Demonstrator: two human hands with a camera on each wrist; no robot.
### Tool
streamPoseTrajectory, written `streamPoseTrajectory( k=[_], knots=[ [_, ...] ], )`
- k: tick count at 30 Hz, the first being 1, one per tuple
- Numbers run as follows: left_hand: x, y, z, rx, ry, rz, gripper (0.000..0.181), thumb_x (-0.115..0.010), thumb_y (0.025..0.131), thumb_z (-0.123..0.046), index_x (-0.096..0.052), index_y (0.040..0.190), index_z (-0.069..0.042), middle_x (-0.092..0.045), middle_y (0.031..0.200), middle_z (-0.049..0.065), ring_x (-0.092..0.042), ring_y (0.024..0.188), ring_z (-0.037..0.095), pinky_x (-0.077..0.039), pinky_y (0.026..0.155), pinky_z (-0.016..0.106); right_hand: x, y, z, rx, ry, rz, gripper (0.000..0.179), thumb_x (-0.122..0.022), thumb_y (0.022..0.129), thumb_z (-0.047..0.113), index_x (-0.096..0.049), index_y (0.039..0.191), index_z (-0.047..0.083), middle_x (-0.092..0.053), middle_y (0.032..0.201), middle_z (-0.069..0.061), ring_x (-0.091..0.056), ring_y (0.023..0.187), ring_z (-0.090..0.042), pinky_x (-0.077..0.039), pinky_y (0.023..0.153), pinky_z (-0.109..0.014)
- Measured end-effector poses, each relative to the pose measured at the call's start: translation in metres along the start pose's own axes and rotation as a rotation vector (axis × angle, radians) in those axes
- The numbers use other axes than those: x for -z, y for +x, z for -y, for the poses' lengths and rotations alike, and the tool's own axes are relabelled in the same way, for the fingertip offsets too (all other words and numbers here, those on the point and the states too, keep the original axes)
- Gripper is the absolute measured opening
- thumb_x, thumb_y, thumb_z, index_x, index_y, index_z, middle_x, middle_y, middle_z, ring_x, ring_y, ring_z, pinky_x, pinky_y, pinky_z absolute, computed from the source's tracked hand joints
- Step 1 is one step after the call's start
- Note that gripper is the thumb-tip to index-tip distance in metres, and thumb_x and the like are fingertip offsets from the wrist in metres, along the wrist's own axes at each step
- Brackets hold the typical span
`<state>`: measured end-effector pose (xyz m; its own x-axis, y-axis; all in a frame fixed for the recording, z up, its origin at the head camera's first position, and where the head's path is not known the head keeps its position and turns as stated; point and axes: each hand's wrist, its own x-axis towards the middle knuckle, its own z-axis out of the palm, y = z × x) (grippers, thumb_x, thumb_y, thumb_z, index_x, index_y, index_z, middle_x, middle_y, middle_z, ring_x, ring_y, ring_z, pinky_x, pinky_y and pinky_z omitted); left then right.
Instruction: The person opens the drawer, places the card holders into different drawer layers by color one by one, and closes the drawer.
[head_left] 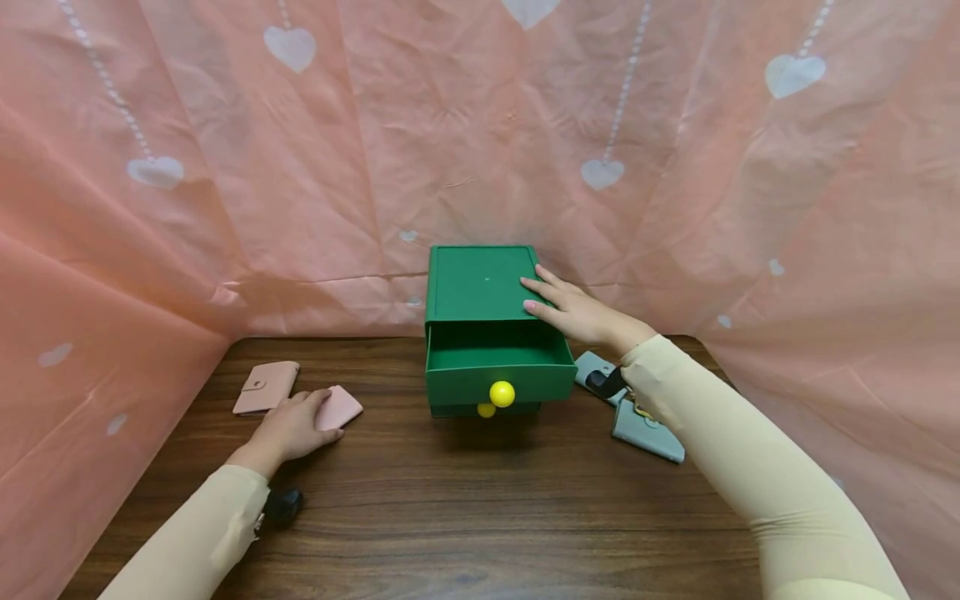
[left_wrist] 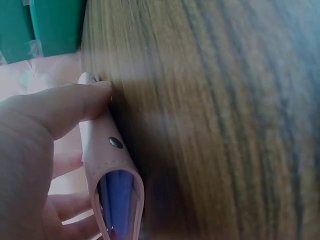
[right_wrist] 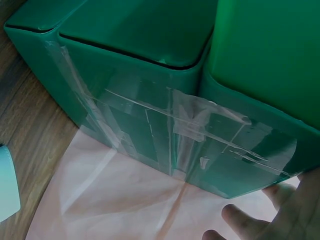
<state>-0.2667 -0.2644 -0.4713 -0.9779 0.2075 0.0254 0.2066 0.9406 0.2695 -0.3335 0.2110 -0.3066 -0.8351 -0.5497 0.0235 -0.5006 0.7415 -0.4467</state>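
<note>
On the left of the table, my left hand (head_left: 291, 429) holds a pink card holder (head_left: 341, 407) between thumb and fingers. Up close in the left wrist view, this card holder (left_wrist: 102, 145) has a metal snap and bluish sleeves inside. My right hand (head_left: 581, 315), fingers spread, rests on the top right edge of a green drawer box (head_left: 483, 283). The box's upper drawer (head_left: 461, 387) is pulled out, with a round yellow knob (head_left: 502, 393) on its front. In the right wrist view, clear tape (right_wrist: 190, 117) runs across the box's side.
Another pink card holder (head_left: 268, 386) with a snap strap lies left of my left hand. Right of the box, partly under my right forearm, are two blue-grey card holders, one farther back (head_left: 592, 365) and one nearer (head_left: 648, 435). Pink cloth (head_left: 465, 125) hangs behind the wooden table (head_left: 480, 517).
</note>
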Motion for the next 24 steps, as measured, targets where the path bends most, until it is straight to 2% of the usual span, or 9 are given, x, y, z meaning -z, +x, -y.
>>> streamPoseTrajectory(
  k=[13, 24],
  knots=[
    [0.0, -0.005, -0.004, -0.045, -0.006, -0.032, 0.077, -0.076, 0.085, -0.044, -0.051, 0.142, 0.001, -0.056, 0.132, 0.03, -0.053, 0.12, 0.051, -0.042, 0.094, 0.065, 0.0, 0.0, 0.001, 0.005, -0.005, -0.004, 0.067, -0.033, 0.106, 0.055, -0.017, 0.162, 0.022, 0.005, 0.168, -0.006, 0.0, 0.153, -0.037, -0.01, 0.117, -0.064],
    [0.008, -0.013, -0.014, -0.077, 0.004, -0.048, 0.073, -0.078, 0.083, -0.042, -0.055, 0.14, -0.001, -0.058, 0.128, 0.029, -0.056, 0.116, 0.048, -0.045, 0.091, 0.062, -0.001, -0.001, 0.0, -0.002, -0.002, -0.01, 0.069, -0.033, 0.105, 0.058, -0.018, 0.162, 0.023, 0.005, 0.169, -0.005, -0.001, 0.153, -0.036, -0.01, 0.117, -0.063]
  ],
)
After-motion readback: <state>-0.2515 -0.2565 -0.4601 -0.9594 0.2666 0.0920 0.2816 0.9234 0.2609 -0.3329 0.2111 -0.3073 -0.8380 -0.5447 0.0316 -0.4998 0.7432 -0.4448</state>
